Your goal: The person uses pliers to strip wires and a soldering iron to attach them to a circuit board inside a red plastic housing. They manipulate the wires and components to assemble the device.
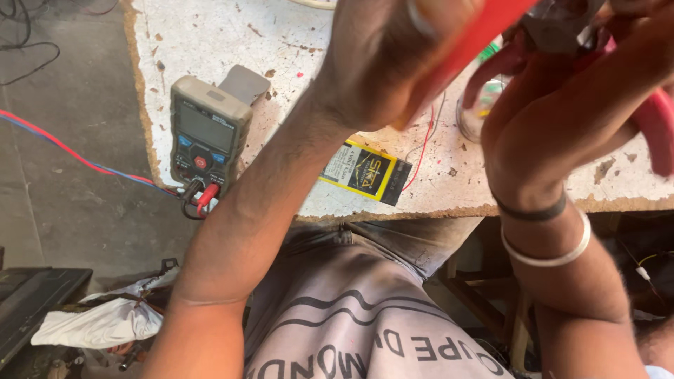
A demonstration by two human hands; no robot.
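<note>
Electronics workshop, multimeter [205, 137], worn workbench [232, 35]

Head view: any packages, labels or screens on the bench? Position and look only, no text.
Multimeter: left part of the bench, propped up, grey-green case, dark blank screen, red dial button, red and black leads plugged in.
Battery pack: front edge of the bench, below the left hand, flat rectangle, yellow and black label.

single head-worn view, looking steeply down, very close over raised hands, worktable [232, 42] edge and lap below
</note>
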